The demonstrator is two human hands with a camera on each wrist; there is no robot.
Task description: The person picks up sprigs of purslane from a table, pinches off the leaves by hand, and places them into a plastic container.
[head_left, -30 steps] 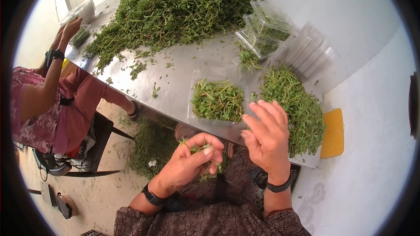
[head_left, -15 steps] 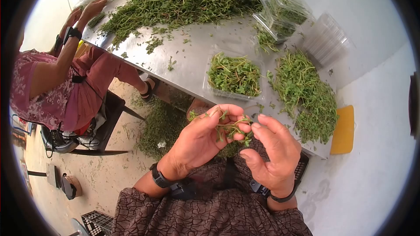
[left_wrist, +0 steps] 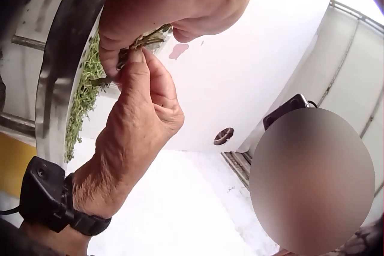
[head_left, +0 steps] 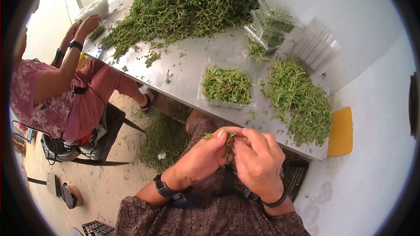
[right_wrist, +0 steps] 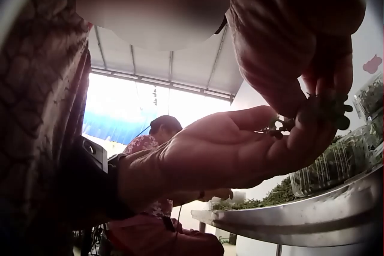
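Observation:
In the head view both hands meet just in front of the table edge, over the lap. My left hand holds a few leafy green sprigs between its thumb and curled fingers. Fingers of my right hand pinch the same sprigs from the other side. The left wrist view shows thumb and finger of the right hand closed on the stems. Round leaves stick out between the hands in the right wrist view. Beyond them on the table stands an open clear plastic box filled with greens.
A large heap of greens covers the back of the steel table. At right lie a smaller pile, filled boxes, nested clear boxes and a yellow board. Another person sits at left. Greens litter the floor.
The right hand was apart from the left with its fingers spread; it has come in and now pinches the sprigs. The left hand still holds them. The head view has shifted slightly.

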